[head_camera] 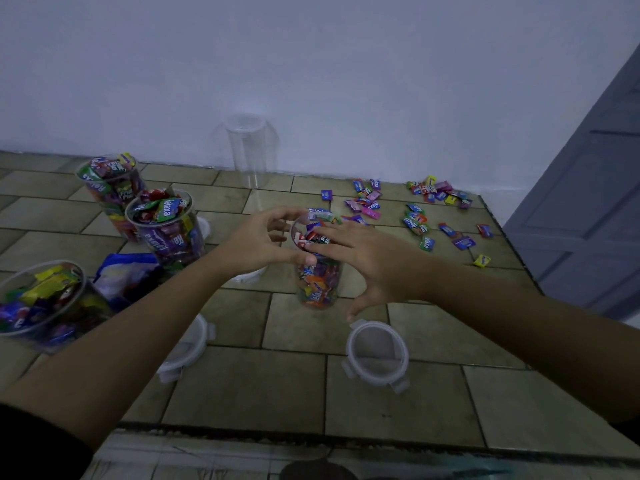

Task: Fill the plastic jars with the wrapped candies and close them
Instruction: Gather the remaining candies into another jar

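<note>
5 clear plastic cylinder jars on the tiled table: 3 full jars at left, 1 empty jar by the wall, 1 centre jar nearly full of wrapped candies. L hand grips its rim; R hand is flat, fingers straight, pressing on the candies at its mouth. 2 white clip lids lie in front, unobstructed. Loose candies are scattered at right, too many to count.
</note>
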